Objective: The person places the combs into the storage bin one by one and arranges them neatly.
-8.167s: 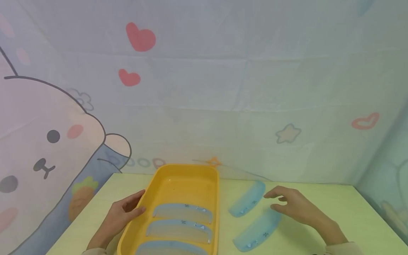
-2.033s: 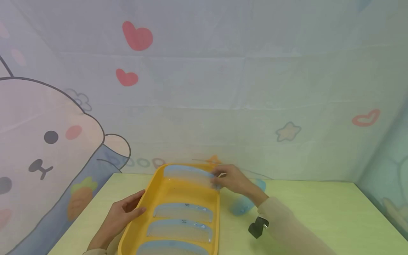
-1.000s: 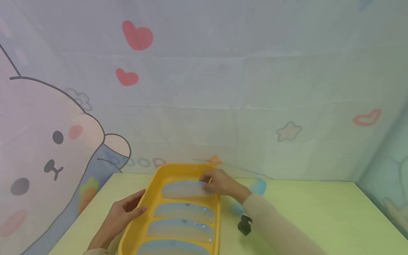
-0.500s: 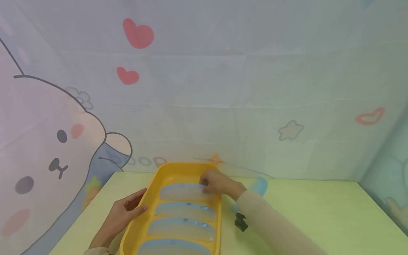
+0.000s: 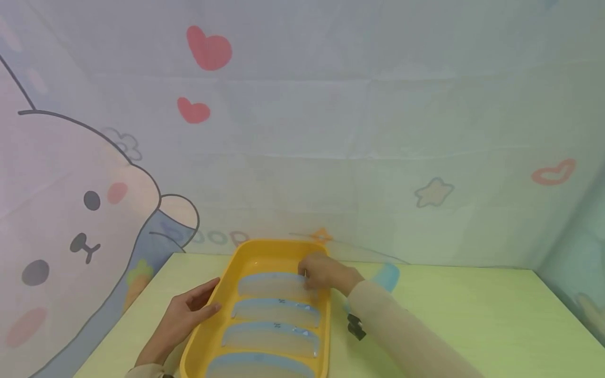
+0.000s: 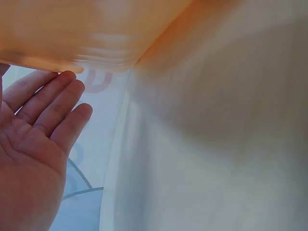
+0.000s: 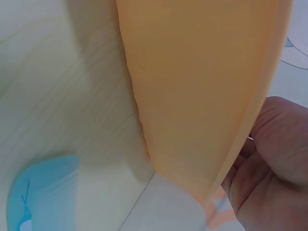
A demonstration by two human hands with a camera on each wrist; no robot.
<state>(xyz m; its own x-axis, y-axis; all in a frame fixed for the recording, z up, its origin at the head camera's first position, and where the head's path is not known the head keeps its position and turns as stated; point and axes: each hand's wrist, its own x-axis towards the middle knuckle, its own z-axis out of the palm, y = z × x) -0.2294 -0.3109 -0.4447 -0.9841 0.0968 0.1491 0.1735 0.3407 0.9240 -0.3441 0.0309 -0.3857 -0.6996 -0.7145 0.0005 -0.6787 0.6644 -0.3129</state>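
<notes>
A yellow tray [image 5: 208,336] holds several translucent blue combs in a row. My left hand [image 5: 181,320] grips its left rim, thumb over the edge and fingers against the outside. In the left wrist view those fingers [image 6: 55,103] look nearly straight. My right hand [image 5: 323,273] reaches over the right rim and pinches the right end of the farthest comb [image 5: 271,283], which lies in the tray behind the others. In the right wrist view the tray wall [image 7: 192,96] hides the right fingertips. Nearer in the tray are other combs [image 5: 274,310].
Another blue comb [image 5: 387,276] lies on the pale table [image 5: 472,315] right of the tray, partly hidden by the right forearm. A black device [image 5: 356,326] sits at the right wrist. Behind the table hangs a printed cloth [image 5: 302,131].
One of two combs on the table has been carried into the tray's far part by my right hand, then lowered and drawn slightly nearer. My left hand has stayed at the rim.
</notes>
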